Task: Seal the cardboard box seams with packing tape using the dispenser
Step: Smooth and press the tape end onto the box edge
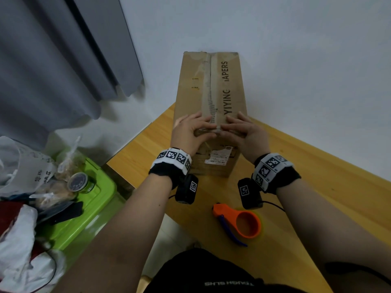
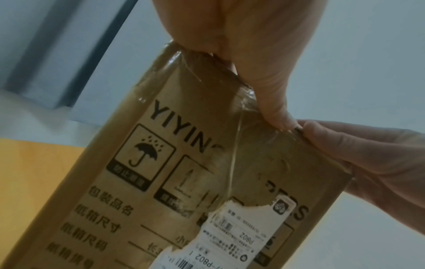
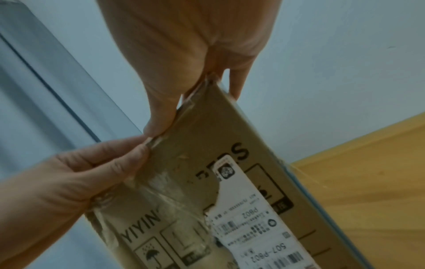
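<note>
A long brown cardboard box (image 1: 211,85) lies on the wooden table (image 1: 317,187), its short end towards me. Clear tape (image 1: 208,92) runs wrinkled along its top middle seam and folds down over the near face (image 2: 207,109). My left hand (image 1: 194,130) and right hand (image 1: 241,130) lie side by side over the near top edge, fingers flat on the top. Both thumbs press the tape at the edge, the left thumb (image 2: 271,102) meeting the right thumb (image 3: 158,116). The orange tape dispenser (image 1: 243,223) with a blue handle lies on the table near me, untouched.
A torn white shipping label (image 1: 220,158) is stuck on the box's near face. A green bin (image 1: 88,208) heaped with bags and a jar stands left of the table. A grey curtain (image 1: 53,60) hangs at the left. A white wall is close behind the box.
</note>
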